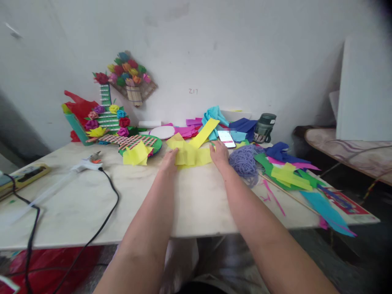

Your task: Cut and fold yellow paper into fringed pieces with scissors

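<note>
Midway between the two grips, yellow paper [191,157] spans the surface [202,204], creased, layered toward its left end. Left grip [169,160] narrowed on the left end, right grip [219,154] narrowed on the right end; both appear to hold it, though fingertips are partly hidden. Whether the sheet is raised off the surface: cannot tell. Just behind it, between the grips, a yellow strip [206,132] slants up to the right. Just beyond the right grip, a lit phone [226,139]; immediately right of that grip, a tangle of purple yarn [245,160]. Left of the left grip, another yellow piece [136,155] lies against a green guitar-shaped craft [158,145] fronted with thin sticks. Farther left and a little nearer the body, a white glue gun [87,164] with its black cord. Past the right grip, behind the yarn, a dark flask [265,128] stands upright; farther right, green paper [268,167] under other scraps, a thin stick [289,192], and a turquoise strip [327,212] overhanging the edge. Well beyond the left grip, a flower-trimmed craft [107,120] stands near the wall, a flower bouquet hanging [130,75] above.
</note>
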Demonstrator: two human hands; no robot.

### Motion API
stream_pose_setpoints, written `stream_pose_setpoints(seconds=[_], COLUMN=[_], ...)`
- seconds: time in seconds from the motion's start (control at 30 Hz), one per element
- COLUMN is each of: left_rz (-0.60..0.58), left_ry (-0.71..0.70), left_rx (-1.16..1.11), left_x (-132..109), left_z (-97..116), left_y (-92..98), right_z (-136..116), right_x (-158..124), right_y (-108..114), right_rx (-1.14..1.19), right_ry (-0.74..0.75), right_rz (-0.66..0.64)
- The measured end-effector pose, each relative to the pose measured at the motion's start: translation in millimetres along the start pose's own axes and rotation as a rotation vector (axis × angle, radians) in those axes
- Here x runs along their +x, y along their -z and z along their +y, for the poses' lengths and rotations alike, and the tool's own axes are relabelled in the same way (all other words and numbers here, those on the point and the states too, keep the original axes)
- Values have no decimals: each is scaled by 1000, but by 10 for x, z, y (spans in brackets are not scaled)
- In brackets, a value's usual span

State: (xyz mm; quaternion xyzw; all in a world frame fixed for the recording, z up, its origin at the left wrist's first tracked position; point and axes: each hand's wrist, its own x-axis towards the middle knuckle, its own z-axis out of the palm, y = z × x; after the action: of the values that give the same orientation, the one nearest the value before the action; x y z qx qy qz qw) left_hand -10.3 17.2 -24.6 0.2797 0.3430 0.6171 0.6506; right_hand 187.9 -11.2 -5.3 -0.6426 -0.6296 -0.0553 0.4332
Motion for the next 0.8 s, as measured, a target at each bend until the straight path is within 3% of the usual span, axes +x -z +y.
stream_pose_setpoints(seconds=[0.2,0.37,0.53,0.63,0.73,0.8], left_rz=[-43,-162,-249,-241,-123,47], left_ry=[-18,-18,-30,-29,-95,-215], left_rx=[49,-4,-3,50,186,366], left_x=[-67,-126,-199,-192,-164,-166], left_z=[38,67,82,75,101,150], left_y=[-68,-109,-156,-174,-162,-132], right_z=[-103,-128,-232,-285,-286,-258], right_x=[-11,-38,-95,-115,-110,-102], right_y=[-266,-347,-295,-289,-323,-355], right_rx=[858,1211,1276,1178,1107,1056], right_ry=[-410,-555,-481,-506,-506,-536], right_rz=[-197,-268,-431,-386,-291,-257])
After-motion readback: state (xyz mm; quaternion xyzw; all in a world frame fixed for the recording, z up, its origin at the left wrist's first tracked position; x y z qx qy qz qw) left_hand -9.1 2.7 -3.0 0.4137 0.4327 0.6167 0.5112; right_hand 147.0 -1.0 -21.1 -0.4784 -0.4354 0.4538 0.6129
